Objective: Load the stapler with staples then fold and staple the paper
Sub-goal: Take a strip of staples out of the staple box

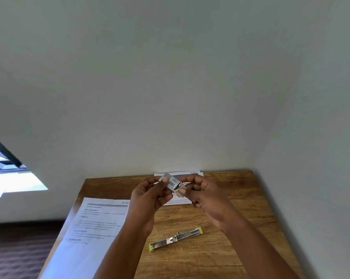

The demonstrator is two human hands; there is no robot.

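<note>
Above the middle of the wooden table (240, 248), both hands hold a small grey staple box (171, 183) with a barcode on it. My left hand (148, 196) grips the box's body. My right hand (204, 195) pinches its open end flap. The stapler (175, 239), metal with yellow ends, lies swung fully open and flat on the table below my hands. A printed sheet of paper (93, 228) lies on the table's left side, overhanging the left edge.
A second printed paper (190, 175) lies at the table's far edge against the white wall, partly hidden by my hands. A window shows at the far left. Dark floor lies left of the table.
</note>
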